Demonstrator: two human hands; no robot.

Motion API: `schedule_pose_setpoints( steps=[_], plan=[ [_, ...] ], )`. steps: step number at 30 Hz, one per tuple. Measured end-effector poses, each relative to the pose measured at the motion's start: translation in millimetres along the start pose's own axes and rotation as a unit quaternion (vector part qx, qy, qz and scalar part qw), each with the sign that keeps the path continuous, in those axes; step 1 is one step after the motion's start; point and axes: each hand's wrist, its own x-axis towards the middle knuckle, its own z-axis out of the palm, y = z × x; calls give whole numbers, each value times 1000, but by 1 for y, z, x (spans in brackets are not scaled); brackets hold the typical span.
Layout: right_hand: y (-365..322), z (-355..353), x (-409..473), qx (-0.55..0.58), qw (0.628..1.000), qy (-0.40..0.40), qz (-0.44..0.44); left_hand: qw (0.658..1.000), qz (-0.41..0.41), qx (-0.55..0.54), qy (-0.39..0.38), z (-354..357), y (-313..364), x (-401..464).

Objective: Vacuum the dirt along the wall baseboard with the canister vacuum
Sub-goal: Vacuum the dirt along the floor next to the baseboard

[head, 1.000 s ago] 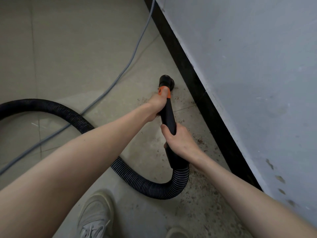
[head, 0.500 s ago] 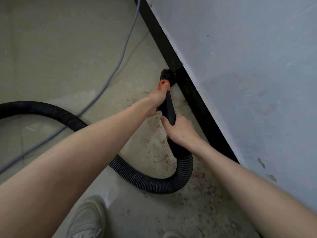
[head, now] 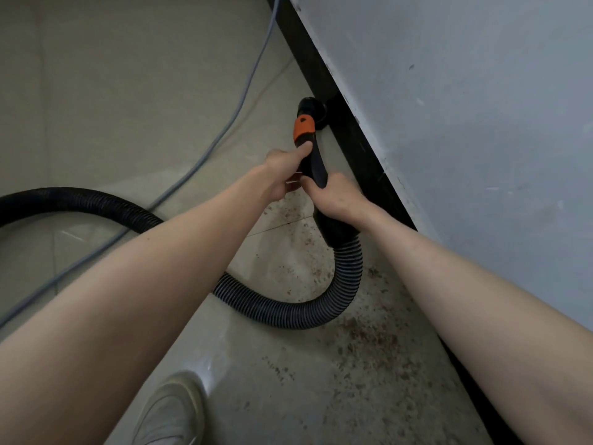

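Dirt (head: 359,335) speckles the floor (head: 112,107) beside the baseboard (head: 349,136), mostly behind both hands. Left hand (head: 284,175) grips the wand (head: 313,155) just below its orange collar (head: 303,128), thumb on top; right hand (head: 337,195) wraps the wand directly behind it. Ahead of the hands, the nozzle (head: 313,109) touches the baseboard. Behind the right hand, the hose (head: 321,309) loops away leftward. A grey cable (head: 244,91) lies left of the hands.

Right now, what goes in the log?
hands: left, right grip wand | nozzle at baseboard | dirt remains
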Motion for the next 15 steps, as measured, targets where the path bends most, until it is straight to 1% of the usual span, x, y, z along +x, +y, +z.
schedule_pose_setpoints(
  steps=[3, 5, 11, 15],
  plan=[
    [4, 10, -18, 86, 996, 7, 0, 999, -11, -22, -26, -2, -1, -1],
    [5, 19, -33, 119, 993, 4, -1, 999, -16, -38, -34, -8, -2, -2],
    [5, 60, -78, 139, 989, -39, 5, 995, -54, -83, -20, -33, -16, -13],
    [6, 81, -100, 136, 987, -90, 2, 995, -56, -82, 30, -55, -40, -33]
  ],
)
